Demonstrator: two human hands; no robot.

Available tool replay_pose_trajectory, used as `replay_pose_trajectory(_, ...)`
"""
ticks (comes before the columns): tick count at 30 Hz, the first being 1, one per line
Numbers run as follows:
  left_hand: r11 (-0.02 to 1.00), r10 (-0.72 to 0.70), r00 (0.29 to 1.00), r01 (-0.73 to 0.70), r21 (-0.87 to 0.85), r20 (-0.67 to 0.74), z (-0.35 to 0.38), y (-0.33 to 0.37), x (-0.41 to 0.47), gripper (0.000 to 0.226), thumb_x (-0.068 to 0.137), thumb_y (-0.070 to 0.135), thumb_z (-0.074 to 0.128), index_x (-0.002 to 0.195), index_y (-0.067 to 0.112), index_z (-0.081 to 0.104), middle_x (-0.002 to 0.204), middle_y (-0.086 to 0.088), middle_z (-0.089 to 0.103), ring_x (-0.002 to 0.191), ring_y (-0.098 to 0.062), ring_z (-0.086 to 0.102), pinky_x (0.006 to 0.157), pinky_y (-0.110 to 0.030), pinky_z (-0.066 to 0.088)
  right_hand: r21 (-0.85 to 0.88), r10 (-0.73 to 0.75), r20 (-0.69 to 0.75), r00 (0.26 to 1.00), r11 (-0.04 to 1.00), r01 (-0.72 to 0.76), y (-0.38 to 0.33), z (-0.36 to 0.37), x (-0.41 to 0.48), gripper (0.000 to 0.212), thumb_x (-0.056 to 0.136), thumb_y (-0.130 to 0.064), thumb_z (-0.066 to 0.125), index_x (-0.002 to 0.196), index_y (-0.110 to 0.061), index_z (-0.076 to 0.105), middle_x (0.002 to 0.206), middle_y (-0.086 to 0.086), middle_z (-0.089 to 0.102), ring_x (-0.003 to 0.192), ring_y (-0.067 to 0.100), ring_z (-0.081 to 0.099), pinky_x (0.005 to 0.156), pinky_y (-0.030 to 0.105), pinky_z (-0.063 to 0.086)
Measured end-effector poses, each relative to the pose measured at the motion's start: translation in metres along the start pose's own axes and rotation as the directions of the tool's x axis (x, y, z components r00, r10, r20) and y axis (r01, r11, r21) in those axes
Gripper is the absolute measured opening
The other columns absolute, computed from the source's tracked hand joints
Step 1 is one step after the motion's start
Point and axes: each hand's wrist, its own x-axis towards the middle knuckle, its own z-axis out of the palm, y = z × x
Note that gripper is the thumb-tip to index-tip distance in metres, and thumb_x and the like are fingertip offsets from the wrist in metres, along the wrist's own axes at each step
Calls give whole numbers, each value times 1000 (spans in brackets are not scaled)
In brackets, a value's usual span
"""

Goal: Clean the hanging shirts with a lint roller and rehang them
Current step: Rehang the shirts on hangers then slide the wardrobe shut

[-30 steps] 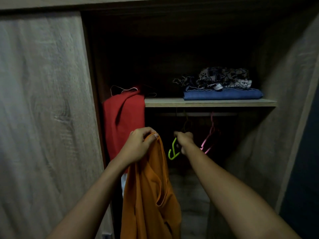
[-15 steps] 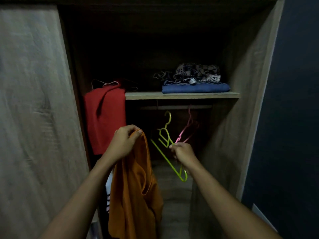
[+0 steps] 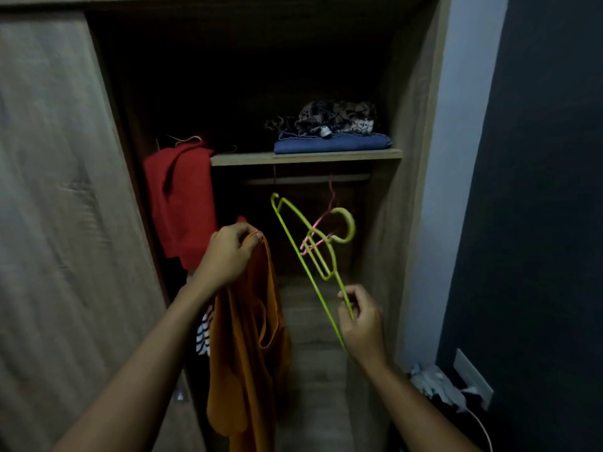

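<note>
An orange shirt (image 3: 248, 363) hangs down in front of the open wardrobe, gripped at its top by my left hand (image 3: 228, 256). To its right, my right hand (image 3: 360, 321) pinches the lower bar of a lime-green plastic hanger (image 3: 313, 252), which is tilted with its hook pointing up and right, off the rail. A pink hanger (image 3: 329, 220) still hangs on the rail (image 3: 306, 181) behind it. A red shirt (image 3: 179, 197) hangs at the left, beside the shelf. No lint roller is in view.
A wooden shelf (image 3: 306, 157) carries folded blue and patterned clothes (image 3: 332, 132). The wardrobe's sliding door (image 3: 58, 207) fills the left. A striped garment (image 3: 204, 334) shows behind the orange shirt. A wall socket (image 3: 471, 380) with a cable sits low at the right.
My right hand has lifted the green hanger off the rail and drawn it out towards me, turning it. My left hand keeps hold of the orange shirt.
</note>
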Motion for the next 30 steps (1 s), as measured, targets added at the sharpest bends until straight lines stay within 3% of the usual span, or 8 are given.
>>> replay_pose_trajectory(3, 1000, 25, 1000, -25, 19, 1, 1, 23, -7, 15, 96, 24, 60, 86, 17, 69, 71, 6, 63, 70, -11, 58, 65, -28, 36, 127, 105, -12, 994, 987, -103, -22, -21, -8, 28, 80, -20, 64, 106, -22, 56, 77, 0, 62, 67, 7, 60, 63, 19, 50)
replay_pose_trajectory(6, 998, 52, 999, -52, 30, -3, 0, 42, -9, 15, 96, 23, 60, 86, 17, 69, 65, 9, 58, 61, -1, 51, 59, -27, 33, 286, 214, 80, 974, 931, -228, -47, -32, -4, 20, 85, -16, 71, 102, -20, 61, 60, -1, 56, 54, 15, 52, 48, 27, 44)
replay_pose_trajectory(8, 997, 73, 997, -73, 23, -4, -4, 51, -11, 14, 95, 24, 61, 86, 18, 70, 71, 7, 62, 64, 2, 53, 57, -21, 35, 340, 226, 49, 973, 912, -229, -67, -42, 1, 2, 90, -15, 68, 89, -13, 67, 51, -4, 54, 49, 11, 50, 48, 25, 39)
replay_pose_trajectory(12, 995, 92, 995, -91, -31, 29, -13, 68, -15, 17, 96, 25, 61, 82, 21, 69, 76, 4, 68, 70, 0, 60, 62, -24, 42, 405, 234, -90, 968, 897, -179, -109, -68, 12, 33, 97, -25, 58, 83, 3, 68, 50, 1, 54, 41, 8, 46, 39, 20, 35)
replay_pose_trajectory(18, 994, 95, 985, -88, -59, 143, -10, 109, -23, 18, 93, 29, 65, 85, 18, 77, 82, -1, 74, 83, -13, 69, 75, -32, 53, 621, 269, -268, 925, 782, -48, -179, -91, 32, 27, 100, -17, 53, 78, -9, 66, 52, 0, 51, 42, 8, 44, 36, 16, 30)
replay_pose_trajectory(22, 997, 39, 983, -25, -77, 181, -10, 133, -25, 18, 92, 29, 66, 82, 20, 78, 82, -3, 74, 81, -13, 68, 77, -33, 55, 600, 243, -416, 876, 798, 64, -203, -103, 48, 31, 99, -27, 54, 92, -1, 68, 57, 1, 56, 46, 11, 49, 39, 19, 34)
replay_pose_trajectory(27, 983, -21, 985, 51, -177, 170, -16, 150, -24, 21, 91, 31, 67, 78, 19, 78, 75, 0, 73, 71, -10, 63, 65, -28, 50, 484, 119, -577, 808, 847, 221, -214, -109, 55, 22, 99, -26, 56, 91, -11, 69, 60, -6, 60, 51, 11, 53, 45, 24, 40)
replay_pose_trajectory(30, 942, -49, 973, 120, -315, 224, -18, 158, -26, 22, 93, 24, 66, 76, 16, 77, 70, 8, 72, 68, -9, 63, 65, -28, 50, 388, 41, -616, 787, 885, 257, -211, -105, 50, 11, 96, -15, 59, 90, -18, 67, 59, -16, 62, 56, -6, 57, 53, 11, 43)
